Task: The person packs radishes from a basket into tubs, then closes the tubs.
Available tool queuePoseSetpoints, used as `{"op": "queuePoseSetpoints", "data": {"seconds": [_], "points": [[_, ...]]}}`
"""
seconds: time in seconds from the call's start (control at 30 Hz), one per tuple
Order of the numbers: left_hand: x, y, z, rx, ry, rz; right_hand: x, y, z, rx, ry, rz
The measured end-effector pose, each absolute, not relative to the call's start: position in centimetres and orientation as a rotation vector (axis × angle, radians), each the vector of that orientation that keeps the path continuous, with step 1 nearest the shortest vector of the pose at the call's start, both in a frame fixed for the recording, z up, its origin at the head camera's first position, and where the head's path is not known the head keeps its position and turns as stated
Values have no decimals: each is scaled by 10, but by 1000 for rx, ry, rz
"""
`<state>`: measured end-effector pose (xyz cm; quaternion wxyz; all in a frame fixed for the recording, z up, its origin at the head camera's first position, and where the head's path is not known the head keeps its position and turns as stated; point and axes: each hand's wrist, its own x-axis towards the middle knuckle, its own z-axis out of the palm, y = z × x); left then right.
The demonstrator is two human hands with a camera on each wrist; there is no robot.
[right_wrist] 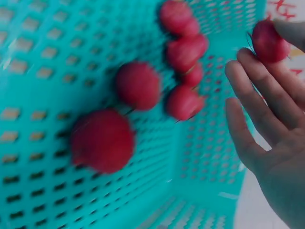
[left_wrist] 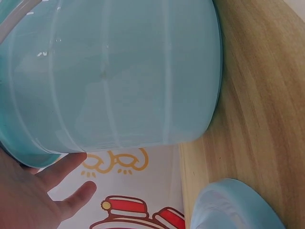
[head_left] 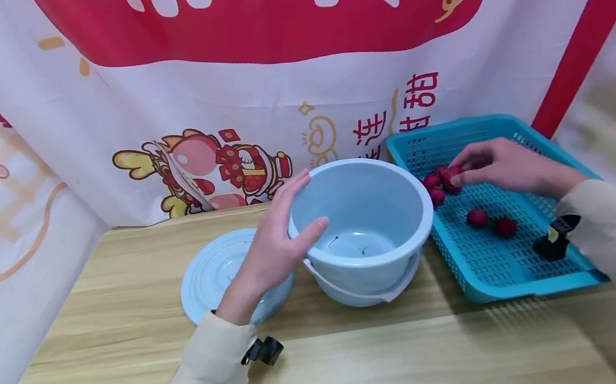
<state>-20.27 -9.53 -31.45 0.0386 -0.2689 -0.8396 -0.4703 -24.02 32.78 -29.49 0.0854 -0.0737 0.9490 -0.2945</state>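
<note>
A light blue bucket point(head_left: 365, 279) stands upright on the table, with a few thin dark strands on its inner floor. My left hand point(head_left: 276, 240) holds its left rim, thumb over the inside and fingers along the outer wall point(left_wrist: 119, 76). Over the turquoise basket point(head_left: 528, 288), my right hand point(head_left: 498, 167) pinches a small red radish point(right_wrist: 270, 42) between thumb and fingertips, its other fingers spread. Several more radishes lie in the basket, some clustered near its left wall, and two others, one radish point(head_left: 506, 227) and another radish point(head_left: 476, 218), nearer the middle.
Left of the bucket, a round light blue lid point(head_left: 202, 281) lies flat on the wooden table point(head_left: 347, 372), partly behind my left forearm. The bucket's handle point(head_left: 353, 293) hangs down at its front. A printed cloth point(head_left: 246, 95) hangs behind the table.
</note>
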Motion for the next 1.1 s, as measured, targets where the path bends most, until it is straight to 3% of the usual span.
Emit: {"op": "queuePoseSetpoints", "data": {"seconds": [0.6, 1.1], "points": [[-203, -96, -316, -829, -2571, -1421, -214, 242, -239, -378, 2900, -1256], [-203, -95, -314, -818, -2595, -1454, -224, 190, -248, -689, 2923, -1099]]}}
